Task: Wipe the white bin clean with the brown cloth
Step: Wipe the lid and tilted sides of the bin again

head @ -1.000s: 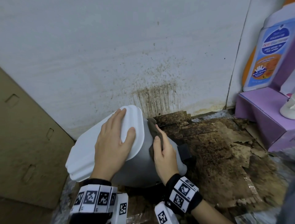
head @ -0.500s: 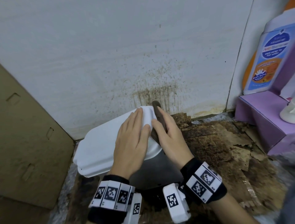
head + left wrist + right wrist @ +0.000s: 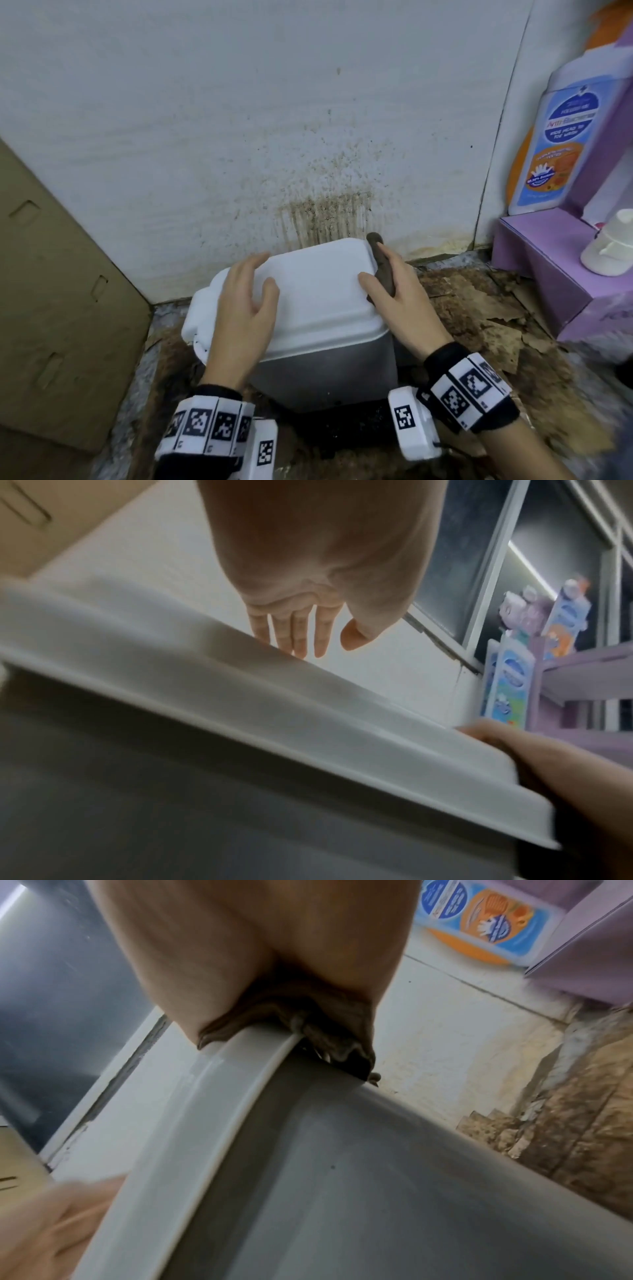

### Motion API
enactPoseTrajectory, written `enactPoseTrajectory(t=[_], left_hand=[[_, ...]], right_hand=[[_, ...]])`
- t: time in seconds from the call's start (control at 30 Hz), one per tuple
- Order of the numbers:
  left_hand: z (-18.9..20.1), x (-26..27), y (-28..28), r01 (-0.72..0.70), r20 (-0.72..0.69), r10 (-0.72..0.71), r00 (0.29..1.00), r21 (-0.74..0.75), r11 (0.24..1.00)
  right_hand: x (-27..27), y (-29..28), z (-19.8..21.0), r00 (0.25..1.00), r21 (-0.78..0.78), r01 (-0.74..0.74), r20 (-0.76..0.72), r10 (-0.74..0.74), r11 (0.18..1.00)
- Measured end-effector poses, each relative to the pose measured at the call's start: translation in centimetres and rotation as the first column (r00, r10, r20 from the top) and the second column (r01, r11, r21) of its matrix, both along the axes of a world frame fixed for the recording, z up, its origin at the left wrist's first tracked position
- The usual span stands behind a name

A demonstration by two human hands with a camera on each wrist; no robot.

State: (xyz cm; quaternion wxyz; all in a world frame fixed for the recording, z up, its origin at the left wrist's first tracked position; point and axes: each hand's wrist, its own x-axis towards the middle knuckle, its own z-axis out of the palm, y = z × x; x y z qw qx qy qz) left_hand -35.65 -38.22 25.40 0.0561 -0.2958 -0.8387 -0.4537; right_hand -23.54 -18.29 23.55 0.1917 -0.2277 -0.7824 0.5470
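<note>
The white bin (image 3: 318,308) stands upright on the dirty floor, its white lid closed over a grey body (image 3: 329,370). My left hand (image 3: 246,301) hovers over the left half of the lid with straight, relaxed fingers (image 3: 298,631) whose tips reach the lid's far edge. My right hand (image 3: 394,287) pinches the brown cloth (image 3: 382,270) against the lid's right rim, thumb on top and fingers down the side. In the right wrist view the cloth (image 3: 308,1010) drapes over the rim of the bin (image 3: 342,1191), bunched under the palm.
A cardboard panel (image 3: 51,308) leans at the left. The white wall (image 3: 325,212) right behind the bin is stained brown. Torn, soiled cardboard (image 3: 479,308) covers the floor at the right. A purple shelf (image 3: 548,260) holds a soap bottle (image 3: 561,137) and a small white bottle (image 3: 609,246).
The bin has gone from tipped toward the left to standing upright. My right hand slid the cloth from the grey side up to the lid's rim. My left hand shifted left on the lid.
</note>
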Motion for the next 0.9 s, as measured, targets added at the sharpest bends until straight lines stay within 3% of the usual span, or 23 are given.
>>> enactPoseTrajectory(t=[0.07,0.13,0.2,0.27,0.37,0.43,0.63,0.9], left_hand=[[-0.6,-1.0,-1.3,-0.108,-0.044,0.104,0.994,-0.113,0.988],[-1.0,-1.4,-2.1,-0.256,-0.049,0.252,0.967,-0.27,0.928],[-1.1,-1.3,-2.5,-0.333,0.009,0.364,0.931,-0.386,0.861],[-1.3,-1.2,-2.8,-0.314,0.139,0.405,0.904,-0.428,0.847],[-1.9,-1.2,-3.1,-0.238,0.392,0.38,0.838,-0.365,0.9],[-2.6,-1.4,-3.2,-0.224,0.483,0.352,0.801,-0.304,0.926],[-3.2,-1.8,-3.4,-0.192,0.499,0.284,0.819,-0.227,0.955],[-1.8,-3.9,-2.8,-0.12,0.444,0.189,0.876,-0.179,0.976]], right_hand=[[0.6,0.8,-0.3,0.999,0.002,0.026,0.028,-0.026,1.0],[1.2,1.5,-0.6,0.998,0.001,0.048,0.039,-0.048,0.999],[1.7,2.1,-1.1,0.996,-0.003,0.066,0.054,-0.065,0.998],[2.0,2.8,-1.5,0.994,0.002,0.072,0.087,-0.072,0.997],[2.2,3.6,-1.8,0.989,0.002,0.062,0.132,-0.062,0.998],[2.2,3.8,-1.8,0.988,-0.003,0.057,0.147,-0.056,0.998],[2.4,2.9,-1.8,0.985,-0.035,0.104,0.141,-0.098,0.994],[4.1,-3.5,-2.2,0.928,-0.082,0.368,0.097,-0.36,0.926]])
